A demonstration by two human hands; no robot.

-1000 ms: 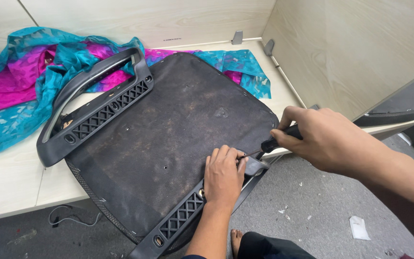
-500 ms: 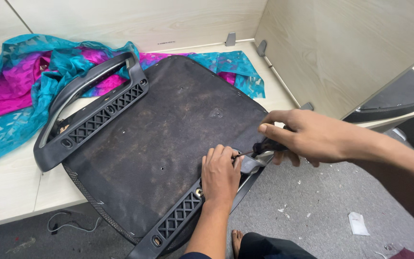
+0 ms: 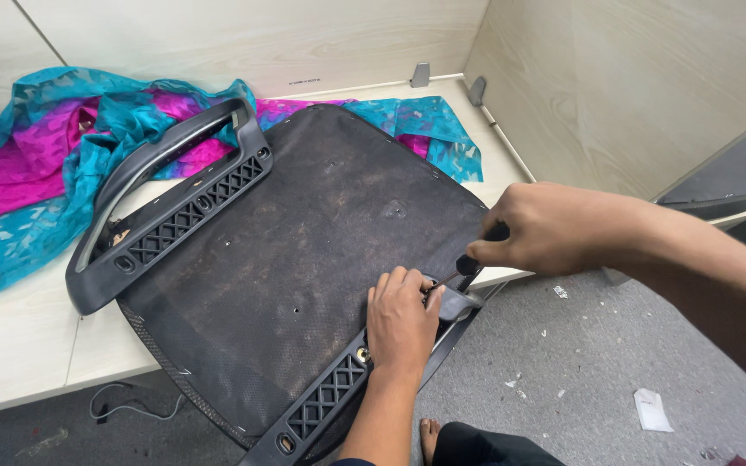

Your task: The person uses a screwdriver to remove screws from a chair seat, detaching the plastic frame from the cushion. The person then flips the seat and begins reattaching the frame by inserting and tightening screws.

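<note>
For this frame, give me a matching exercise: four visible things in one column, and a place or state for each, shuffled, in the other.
Things:
1. left hand
2. right hand
3. teal and pink cloth
4. far armrest

Places or states:
A. bunched on the desk behind the seat
B. grips a screwdriver handle
C. pressed flat on the near armrest bracket
D. fixed along the seat's far edge

Pairs: 1-C, 2-B, 3-A, 4-D

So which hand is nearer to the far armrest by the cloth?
Left. The left hand presses on the seat's near edge, closer to the far armrest; the right hand holds a screwdriver further right.
</note>
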